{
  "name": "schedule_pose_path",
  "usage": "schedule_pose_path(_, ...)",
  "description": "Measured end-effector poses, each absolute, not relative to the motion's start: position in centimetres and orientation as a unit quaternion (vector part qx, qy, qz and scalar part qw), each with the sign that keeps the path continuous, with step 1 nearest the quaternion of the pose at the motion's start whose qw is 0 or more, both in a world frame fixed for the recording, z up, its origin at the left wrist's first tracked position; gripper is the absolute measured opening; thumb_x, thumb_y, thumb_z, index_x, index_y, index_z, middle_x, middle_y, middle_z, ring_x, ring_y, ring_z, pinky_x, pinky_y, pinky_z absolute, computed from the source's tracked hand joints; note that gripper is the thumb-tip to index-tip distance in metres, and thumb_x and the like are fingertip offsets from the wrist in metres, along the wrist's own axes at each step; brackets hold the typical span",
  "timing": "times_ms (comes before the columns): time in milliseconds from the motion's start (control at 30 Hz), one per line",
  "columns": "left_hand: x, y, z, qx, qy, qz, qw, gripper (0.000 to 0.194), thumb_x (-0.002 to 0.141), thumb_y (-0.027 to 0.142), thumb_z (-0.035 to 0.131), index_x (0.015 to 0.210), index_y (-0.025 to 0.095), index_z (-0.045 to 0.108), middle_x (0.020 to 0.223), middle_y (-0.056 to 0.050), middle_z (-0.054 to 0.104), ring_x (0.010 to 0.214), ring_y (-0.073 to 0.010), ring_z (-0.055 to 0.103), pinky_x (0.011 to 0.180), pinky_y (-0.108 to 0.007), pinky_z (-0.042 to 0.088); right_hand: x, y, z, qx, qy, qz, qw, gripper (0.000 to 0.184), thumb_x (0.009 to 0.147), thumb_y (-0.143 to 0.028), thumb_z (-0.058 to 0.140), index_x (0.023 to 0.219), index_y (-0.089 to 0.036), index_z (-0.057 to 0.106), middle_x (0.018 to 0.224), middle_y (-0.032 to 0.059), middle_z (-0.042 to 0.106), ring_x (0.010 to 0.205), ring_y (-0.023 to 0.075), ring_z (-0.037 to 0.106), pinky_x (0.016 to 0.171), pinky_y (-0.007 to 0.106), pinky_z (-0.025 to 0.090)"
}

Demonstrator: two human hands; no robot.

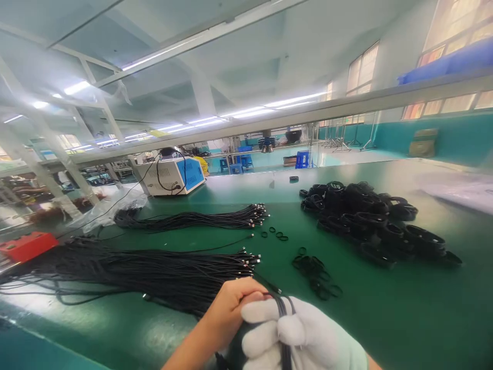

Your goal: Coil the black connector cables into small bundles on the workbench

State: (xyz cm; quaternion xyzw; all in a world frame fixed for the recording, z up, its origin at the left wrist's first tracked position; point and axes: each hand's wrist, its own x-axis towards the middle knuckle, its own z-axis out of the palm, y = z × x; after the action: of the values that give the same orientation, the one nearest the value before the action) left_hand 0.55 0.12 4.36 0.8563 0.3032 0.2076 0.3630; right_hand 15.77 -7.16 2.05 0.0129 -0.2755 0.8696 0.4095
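Note:
My right hand (311, 331), in a white glove, is closed around several loops of a black cable (284, 308), with the thumb pressed over them. Against its fingertips, my bare left hand (227, 313) is closed and pinches part of the same cable. A connector end sticks out just above the hands. To the left lies a large bundle of black cables (154, 270) with metal-tipped plugs, running under my left wrist. Small black rings (314, 272) lie in a heap beyond my right hand. Behind them rises a pile of coiled black cables (365, 216).
A second cable bundle (208, 220) lies farther back on the green table (416, 303), near a few loose rings (279, 234). At the left are a red box (29, 246) and a white-and-blue machine (175, 174). A shelf beam (269, 121) crosses above.

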Motion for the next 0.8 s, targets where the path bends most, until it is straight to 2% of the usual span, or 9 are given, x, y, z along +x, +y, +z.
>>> schedule_pose_path(100, -1.0, -0.4, 2.3, 0.883, 0.37, 0.195, 0.213, 0.03, 0.091, 0.023, 0.035, 0.089, 0.019, 0.064, 0.083, -0.004, 0.066, 0.074, -0.0166, 0.059, 0.064, -0.026, 0.044, 16.3, -7.1, 3.8, 0.019, -0.252, 0.833, 0.491, 0.036, 0.064, -0.022, 0.074, 0.075, -0.017, 0.041, 0.065, -0.0065, 0.022, 0.057, 0.0067, 0.028, 0.057, 0.023, 0.021)
schedule_pose_path(200, -1.8, -1.9, 0.6, 0.909, 0.373, 0.182, 0.047, 0.025, 0.089, 0.021, 0.036, 0.088, 0.021, 0.061, 0.08, -0.003, 0.065, 0.069, -0.0174, 0.059, 0.061, -0.027, 0.042, 16.8, -6.7, 4.1, -0.013, -0.262, 0.799, 0.541, 0.028, 0.071, -0.02, 0.07, 0.075, -0.016, 0.043, 0.066, -0.0053, 0.026, 0.058, 0.0079, 0.031, 0.059, 0.026, 0.024)
schedule_pose_path(267, -1.5, -3.2, -0.1, 0.927, 0.324, 0.188, -0.035, 0.021, 0.086, 0.018, 0.039, 0.08, 0.022, 0.059, 0.073, -0.001, 0.063, 0.062, -0.0171, 0.057, 0.058, -0.028, 0.038, 17.0, -6.4, 3.5, -0.044, -0.267, 0.782, 0.562, 0.023, 0.074, -0.021, 0.069, 0.079, -0.015, 0.047, 0.066, -0.0041, 0.033, 0.06, 0.009, 0.036, 0.06, 0.027, 0.029)
schedule_pose_path(333, -0.7, -4.3, -0.1, 0.93, 0.277, 0.226, -0.091, 0.022, 0.085, 0.016, 0.039, 0.071, 0.022, 0.055, 0.064, 0.001, 0.059, 0.054, -0.0163, 0.053, 0.053, -0.029, 0.033, 17.0, -6.5, 2.5, -0.096, -0.273, 0.768, 0.571, 0.019, 0.077, -0.021, 0.067, 0.088, -0.014, 0.053, 0.072, -0.0001, 0.047, 0.065, 0.0112, 0.046, 0.066, 0.029, 0.035)
schedule_pose_path(400, -0.1, -5.0, 0.9, 0.928, 0.256, 0.246, -0.113, 0.022, 0.085, 0.017, 0.043, 0.067, 0.021, 0.053, 0.06, 0.001, 0.057, 0.052, -0.0155, 0.05, 0.053, -0.03, 0.03, 16.9, -6.7, 1.7, -0.158, -0.285, 0.763, 0.559, 0.029, 0.079, -0.021, 0.065, 0.105, -0.013, 0.055, 0.087, 0.0073, 0.058, 0.076, 0.0143, 0.054, 0.074, 0.032, 0.038)
schedule_pose_path(433, -0.1, -5.1, 1.8, 0.928, 0.254, 0.246, -0.115, 0.021, 0.085, 0.02, 0.046, 0.066, 0.021, 0.053, 0.06, 0.001, 0.057, 0.053, -0.0151, 0.049, 0.053, -0.03, 0.029, 16.8, -6.9, 1.5, -0.181, -0.295, 0.767, 0.54, 0.033, 0.079, -0.02, 0.064, 0.109, -0.012, 0.054, 0.095, 0.0105, 0.06, 0.081, 0.0156, 0.056, 0.078, 0.033, 0.038)
schedule_pose_path(500, -0.4, -5.0, 3.8, 0.936, 0.25, 0.224, -0.108, 0.016, 0.085, 0.026, 0.053, 0.069, 0.02, 0.055, 0.064, 0.001, 0.058, 0.057, -0.0144, 0.049, 0.055, -0.029, 0.029, 16.6, -7.4, 1.3, -0.195, -0.33, 0.788, 0.483, 0.032, 0.078, -0.02, 0.064, 0.107, -0.008, 0.057, 0.099, 0.0132, 0.059, 0.086, 0.0168, 0.055, 0.081, 0.033, 0.038)
schedule_pose_path(633, -1.7, -4.3, 7.2, 0.952, 0.245, 0.179, -0.036, 0.015, 0.085, 0.027, 0.056, 0.072, 0.02, 0.06, 0.07, 0.002, 0.06, 0.063, -0.0123, 0.051, 0.059, -0.026, 0.032, 15.5, -8.1, 1.2, -0.11, -0.361, 0.848, 0.372, 0.024, 0.072, -0.022, 0.068, 0.087, -0.006, 0.06, 0.077, 0.0056, 0.052, 0.072, 0.0139, 0.051, 0.073, 0.032, 0.037)
schedule_pose_path(800, -2.0, -2.7, 6.4, 0.9, 0.29, 0.17, 0.276, 0.006, 0.078, 0.023, 0.064, 0.078, 0.02, 0.069, 0.076, 0.002, 0.065, 0.071, -0.0109, 0.058, 0.064, -0.019, 0.041, 13.8, -8.1, 0.2, -0.035, -0.251, 0.922, 0.293, 0.034, 0.064, -0.024, 0.074, 0.077, -0.014, 0.044, 0.063, -0.0053, 0.029, 0.055, 0.0059, 0.029, 0.056, 0.021, 0.021)
